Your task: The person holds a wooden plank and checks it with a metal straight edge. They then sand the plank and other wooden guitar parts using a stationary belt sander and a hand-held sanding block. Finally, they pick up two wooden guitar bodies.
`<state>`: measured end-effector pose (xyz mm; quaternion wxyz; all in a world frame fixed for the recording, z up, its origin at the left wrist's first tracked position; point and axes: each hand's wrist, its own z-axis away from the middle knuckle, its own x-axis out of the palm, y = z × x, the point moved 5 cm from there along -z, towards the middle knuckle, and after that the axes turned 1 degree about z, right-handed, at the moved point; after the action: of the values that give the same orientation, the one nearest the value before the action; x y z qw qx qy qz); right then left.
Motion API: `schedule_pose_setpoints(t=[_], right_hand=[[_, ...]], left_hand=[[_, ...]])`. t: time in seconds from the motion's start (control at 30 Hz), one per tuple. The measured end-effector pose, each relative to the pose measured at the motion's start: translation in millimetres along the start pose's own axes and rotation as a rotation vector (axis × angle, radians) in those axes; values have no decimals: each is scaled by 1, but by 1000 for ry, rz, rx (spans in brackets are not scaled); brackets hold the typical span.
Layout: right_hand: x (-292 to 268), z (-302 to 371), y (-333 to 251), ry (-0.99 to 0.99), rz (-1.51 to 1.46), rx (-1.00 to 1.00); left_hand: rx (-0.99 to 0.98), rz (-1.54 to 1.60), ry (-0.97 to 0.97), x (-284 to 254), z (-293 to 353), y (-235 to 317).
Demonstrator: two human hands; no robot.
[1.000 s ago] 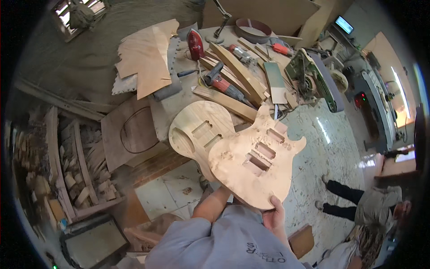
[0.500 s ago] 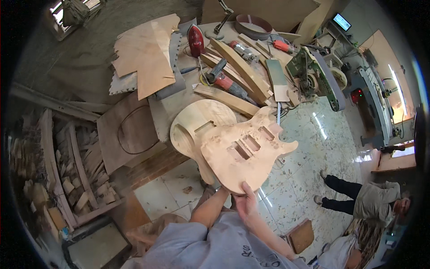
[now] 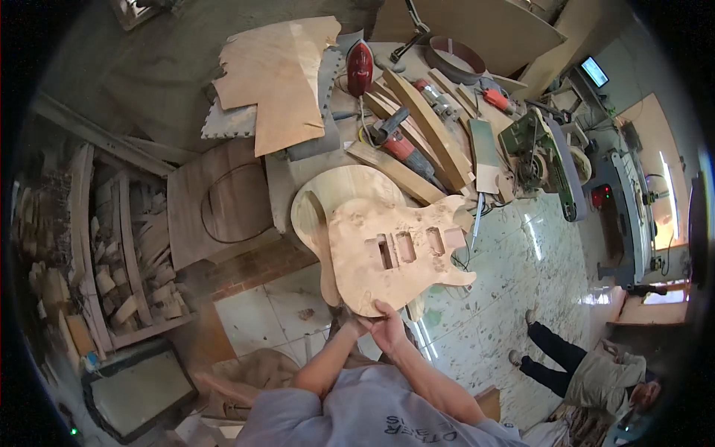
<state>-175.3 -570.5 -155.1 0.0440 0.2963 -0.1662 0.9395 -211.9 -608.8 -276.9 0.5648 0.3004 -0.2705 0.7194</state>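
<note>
A pale wooden guitar body [image 3: 387, 261] with a figured top and several rectangular cavities is held tilted in front of me. My right hand [image 3: 386, 328] grips its near edge, thumb on the top face and fingers underneath. My left hand [image 3: 354, 328] is beside it at the same edge, its fingers hidden beneath the wood. Behind and partly covered by this body is a second pale guitar body [image 3: 309, 212], at the near edge of the workbench [image 3: 302, 170].
On the bench are a red clothes iron [image 3: 360, 68], an angle grinder [image 3: 402, 147], wooden strips [image 3: 428, 123] and a thin wooden sheet [image 3: 287, 82]. A belt sander [image 3: 547, 160] stands right. Offcuts [image 3: 126, 298] fill a rack at left. Another person [image 3: 596, 376] stands at lower right.
The front guitar body has turned and shifted slightly left, uncovering less of the second body's face. My right hand has moved left, close to the left hand. The view has shifted.
</note>
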Motion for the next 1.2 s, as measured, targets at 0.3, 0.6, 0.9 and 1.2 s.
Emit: schedule_pose_setpoints(t=[0.3, 0.6, 0.9, 1.2], right_hand=[[24, 18, -29, -197, 100, -56], [85, -64, 16, -163, -110, -33], [116, -32, -58, -457, 1158, 77], [51, -92, -309, 203, 2301, -1153]], left_hand=[[243, 14, -126, -4, 69, 74], [276, -686, 420, -30, 52, 109], [221, -766, 335, -55, 42, 114], [227, -724, 305, -57, 36, 113]])
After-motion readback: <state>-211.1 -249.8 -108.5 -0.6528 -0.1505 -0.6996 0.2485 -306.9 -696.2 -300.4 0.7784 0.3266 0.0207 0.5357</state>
